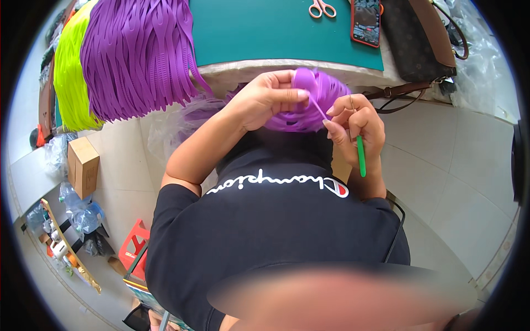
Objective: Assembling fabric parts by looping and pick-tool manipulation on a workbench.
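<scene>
My left hand (pixel 270 99) is closed on a purple rubbery strap (pixel 305 83), pinched between thumb and fingers. More purple straps (pixel 331 91) hang in a bundle just below and beside it, partly blurred. A narrow end of the held strap runs rightward to my right hand (pixel 358 127), whose thumb and fingertips are at its tip. That hand also holds a slim tool with a green handle (pixel 361 157); its thin metal shaft rises between the fingers. The kind of tool cannot be made out. Both hands are in front of the table's near edge, above my lap.
On the table, a green mat (pixel 265 33) carries pink-handled scissors (pixel 322 8) and a phone (pixel 365 22). Purple straps (pixel 138 60) and yellow-green ones (pixel 69 71) drape over the left edge. A brown bag (pixel 417 41) lies right. A cardboard box (pixel 83 165) stands left on the floor.
</scene>
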Demonstrator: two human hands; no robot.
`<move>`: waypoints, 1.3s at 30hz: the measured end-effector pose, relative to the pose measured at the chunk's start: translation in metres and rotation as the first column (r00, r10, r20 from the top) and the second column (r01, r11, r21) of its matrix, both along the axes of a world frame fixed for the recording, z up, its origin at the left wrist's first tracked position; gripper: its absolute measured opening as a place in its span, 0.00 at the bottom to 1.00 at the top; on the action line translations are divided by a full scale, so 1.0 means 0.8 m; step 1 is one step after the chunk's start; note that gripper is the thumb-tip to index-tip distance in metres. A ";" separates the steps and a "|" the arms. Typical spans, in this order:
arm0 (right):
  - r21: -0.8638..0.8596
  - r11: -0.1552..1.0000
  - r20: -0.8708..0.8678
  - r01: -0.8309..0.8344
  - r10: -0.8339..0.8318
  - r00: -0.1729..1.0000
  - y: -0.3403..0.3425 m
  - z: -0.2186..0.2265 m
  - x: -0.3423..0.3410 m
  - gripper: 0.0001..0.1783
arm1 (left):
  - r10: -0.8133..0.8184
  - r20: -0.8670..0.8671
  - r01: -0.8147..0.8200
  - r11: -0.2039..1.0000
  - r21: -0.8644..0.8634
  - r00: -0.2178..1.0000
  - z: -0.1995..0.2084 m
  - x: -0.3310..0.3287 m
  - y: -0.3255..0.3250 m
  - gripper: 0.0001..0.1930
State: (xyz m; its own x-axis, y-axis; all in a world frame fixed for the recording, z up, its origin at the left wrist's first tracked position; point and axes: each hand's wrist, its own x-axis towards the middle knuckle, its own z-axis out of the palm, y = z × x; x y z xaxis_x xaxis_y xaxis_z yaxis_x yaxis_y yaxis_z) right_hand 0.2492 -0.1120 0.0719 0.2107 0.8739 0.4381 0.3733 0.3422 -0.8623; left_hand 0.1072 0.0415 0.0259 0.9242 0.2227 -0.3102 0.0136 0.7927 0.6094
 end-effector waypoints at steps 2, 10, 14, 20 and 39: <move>-0.025 0.999 -0.010 0.030 -0.031 0.999 0.000 -0.002 -0.006 0.21 | 0.097 0.004 -0.097 0.994 -0.060 0.995 -0.008 0.001 -0.009 0.15; -0.094 0.991 0.178 0.094 -0.076 0.981 0.011 -0.040 -0.017 0.18 | 0.292 0.034 -0.278 0.936 -0.214 0.956 -0.006 0.002 -0.023 0.13; -0.114 0.991 0.240 -0.071 0.097 0.966 0.007 -0.029 -0.007 0.25 | 0.288 -0.046 -0.291 0.953 -0.082 0.957 -0.003 0.003 -0.030 0.15; -0.022 0.977 -0.389 0.214 -0.206 0.898 0.010 -0.033 -0.005 0.27 | 0.367 -0.012 -0.367 0.930 -0.013 0.930 0.002 0.007 -0.035 0.13; 0.130 0.960 0.200 0.248 -0.271 0.942 0.028 -0.053 -0.013 0.05 | 0.432 0.053 -0.435 0.895 0.093 0.900 0.005 0.010 -0.045 0.11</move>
State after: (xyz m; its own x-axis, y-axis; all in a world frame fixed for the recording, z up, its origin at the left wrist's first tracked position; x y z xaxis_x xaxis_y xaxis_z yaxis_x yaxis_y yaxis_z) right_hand 0.2388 -0.0894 0.0294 0.3154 0.7498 0.5816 0.6327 0.2906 -0.7178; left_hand 0.1154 0.0056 0.0300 0.7373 0.6319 -0.2391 -0.3369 0.6506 0.6806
